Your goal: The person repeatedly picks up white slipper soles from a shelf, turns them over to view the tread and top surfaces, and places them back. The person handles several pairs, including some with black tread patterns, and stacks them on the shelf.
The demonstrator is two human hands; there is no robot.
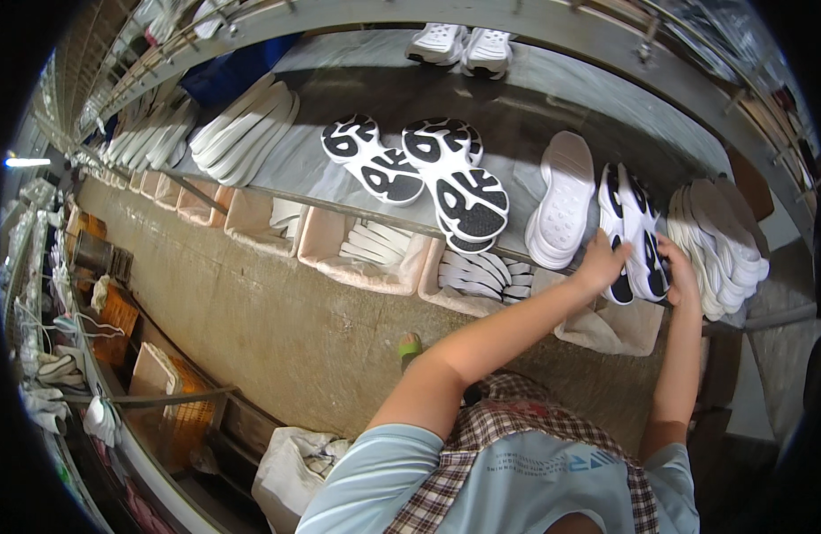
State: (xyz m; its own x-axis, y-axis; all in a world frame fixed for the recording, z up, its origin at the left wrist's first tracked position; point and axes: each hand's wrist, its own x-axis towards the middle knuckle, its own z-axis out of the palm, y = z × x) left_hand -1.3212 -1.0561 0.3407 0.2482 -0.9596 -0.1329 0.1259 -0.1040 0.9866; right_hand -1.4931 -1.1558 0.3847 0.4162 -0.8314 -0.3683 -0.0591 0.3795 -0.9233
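At the bench's near edge, two white shoe soles [640,233] with black tread patches stand on edge side by side between my hands. My left hand [603,262] grips their near left side, thumb and fingers closed against it. On the opposite side, my right hand [682,272] curls its fingers round the right sole's outer edge. Just left of them lies a small stack of white soles [562,200], its plain inner face up. A leaning row of white soles [715,245] stands close to the right of my right hand.
More black-and-white soles [457,178] lie tread up along the grey bench [339,76]. White shoes [459,46] stand at the back, under a metal rail. White sole stacks [246,133] fill the left. Lined baskets [361,249] with white pieces sit below the bench edge.
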